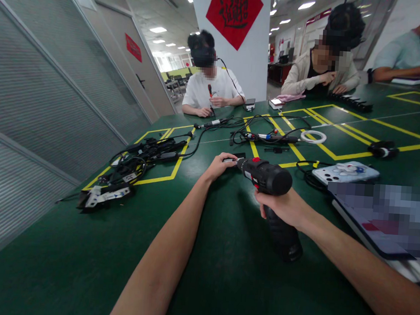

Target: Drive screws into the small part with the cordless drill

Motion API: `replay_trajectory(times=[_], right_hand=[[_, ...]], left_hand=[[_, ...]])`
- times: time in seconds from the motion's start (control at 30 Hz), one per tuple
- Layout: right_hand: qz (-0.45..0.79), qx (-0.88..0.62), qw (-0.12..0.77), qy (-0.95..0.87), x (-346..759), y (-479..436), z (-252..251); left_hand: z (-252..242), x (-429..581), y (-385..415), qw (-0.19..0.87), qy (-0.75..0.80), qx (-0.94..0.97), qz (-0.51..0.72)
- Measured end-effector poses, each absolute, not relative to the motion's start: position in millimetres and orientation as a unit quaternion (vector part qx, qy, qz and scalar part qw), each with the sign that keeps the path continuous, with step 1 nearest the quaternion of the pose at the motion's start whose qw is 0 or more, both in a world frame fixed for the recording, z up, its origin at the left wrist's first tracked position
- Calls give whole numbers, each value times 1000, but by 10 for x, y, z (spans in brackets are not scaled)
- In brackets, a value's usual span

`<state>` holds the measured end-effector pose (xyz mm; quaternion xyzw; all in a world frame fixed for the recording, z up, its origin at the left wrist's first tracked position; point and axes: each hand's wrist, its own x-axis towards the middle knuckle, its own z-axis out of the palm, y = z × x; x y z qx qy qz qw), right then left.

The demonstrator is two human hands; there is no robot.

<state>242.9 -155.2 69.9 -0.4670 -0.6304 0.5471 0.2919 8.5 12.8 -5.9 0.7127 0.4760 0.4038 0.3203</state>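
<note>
A black cordless drill (266, 176) with red accents is gripped by its handle in my right hand (278, 203). Its chuck points forward and left, right up to the fingers of my left hand (221, 166). Those fingers are closed on a small dark flat piece (239, 155) on the table, partly covered by the fingers and the drill. Whether the bit touches this piece, I cannot tell.
Left lie tangled black cables (141, 160) and a black-and-white part (103, 195). Beyond my hands are cabled tools (269, 137) and a white ring (313, 137). A phone (345, 173) rests at right, near a pixelated object (381, 222). People sit across the green table (80, 263).
</note>
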Motion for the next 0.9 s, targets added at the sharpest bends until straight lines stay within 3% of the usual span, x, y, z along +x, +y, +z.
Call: replay_trajectory(times=[0.9], right_hand=[[550, -479, 295, -617, 2417, -1581, 780]], left_hand=[[-56, 97, 131, 330, 484, 705, 400]])
